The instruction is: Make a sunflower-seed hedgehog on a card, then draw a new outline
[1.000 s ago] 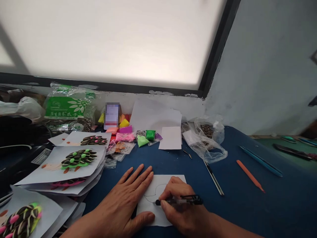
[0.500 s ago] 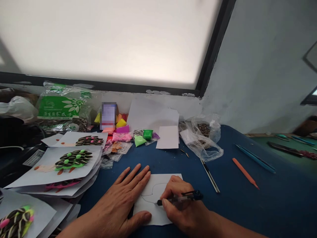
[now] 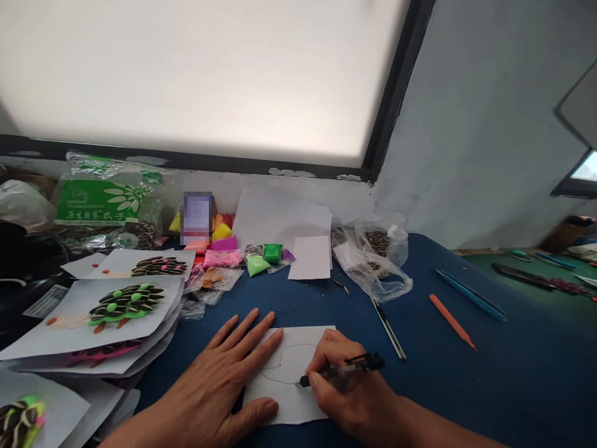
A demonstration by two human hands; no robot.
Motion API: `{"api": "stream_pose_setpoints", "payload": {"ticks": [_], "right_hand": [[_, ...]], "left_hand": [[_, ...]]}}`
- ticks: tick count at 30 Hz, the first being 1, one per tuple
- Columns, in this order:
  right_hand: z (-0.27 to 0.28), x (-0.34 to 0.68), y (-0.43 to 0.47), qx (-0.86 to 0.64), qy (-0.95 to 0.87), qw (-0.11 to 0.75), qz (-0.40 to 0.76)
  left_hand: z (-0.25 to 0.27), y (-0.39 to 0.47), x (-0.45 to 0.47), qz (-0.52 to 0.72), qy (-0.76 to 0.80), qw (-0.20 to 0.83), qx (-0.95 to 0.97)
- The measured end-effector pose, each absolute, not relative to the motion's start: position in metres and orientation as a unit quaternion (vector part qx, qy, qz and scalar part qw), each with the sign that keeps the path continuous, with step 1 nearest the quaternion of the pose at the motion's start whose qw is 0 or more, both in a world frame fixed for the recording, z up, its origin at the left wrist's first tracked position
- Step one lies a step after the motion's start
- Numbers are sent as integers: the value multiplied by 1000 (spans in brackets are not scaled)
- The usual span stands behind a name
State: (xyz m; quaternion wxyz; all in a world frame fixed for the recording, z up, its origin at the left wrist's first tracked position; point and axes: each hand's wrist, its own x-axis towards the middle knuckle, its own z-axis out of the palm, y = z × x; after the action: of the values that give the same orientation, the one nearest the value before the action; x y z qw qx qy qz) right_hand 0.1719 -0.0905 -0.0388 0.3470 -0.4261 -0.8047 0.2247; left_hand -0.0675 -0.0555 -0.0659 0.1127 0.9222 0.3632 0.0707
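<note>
A white sheet of paper (image 3: 289, 404) lies on the blue tabletop in front of me, with a thin curved outline drawn on it. My left hand (image 3: 233, 373) rests flat across the sheet's left side, fingers spread. A black pen (image 3: 342, 371) is gripped in my right hand (image 3: 349, 386); its tip touches the paper at the end of the lower curve. Part of the outline is hidden behind my right hand. To the left are stacked papers bearing hedgehog pictures (image 3: 128, 302) made of striped sunflower seeds and coloured clay.
Clay packets (image 3: 224, 257) and a green-labelled seed bag (image 3: 100, 200) stand at the back left. Blank white cards (image 3: 310, 258) and a clear bag of seeds (image 3: 377, 249) lie farther back. To the right are a box cutter (image 3: 389, 330), an orange tool (image 3: 452, 322) and blue tweezers (image 3: 471, 295).
The pen tip has moved slightly right along the paper, lengthening the lower curve. My left hand stays flat on the sheet. The whole view has shifted a little.
</note>
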Motion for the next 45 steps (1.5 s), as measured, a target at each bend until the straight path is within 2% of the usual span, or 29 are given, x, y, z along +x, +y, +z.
{"api": "stream_pose_setpoints", "payload": {"ticks": [45], "right_hand": [[-40,190,-84,-518,-744,328,266]], "left_hand": [[-70,-55,-69,88,354,99,926]]}}
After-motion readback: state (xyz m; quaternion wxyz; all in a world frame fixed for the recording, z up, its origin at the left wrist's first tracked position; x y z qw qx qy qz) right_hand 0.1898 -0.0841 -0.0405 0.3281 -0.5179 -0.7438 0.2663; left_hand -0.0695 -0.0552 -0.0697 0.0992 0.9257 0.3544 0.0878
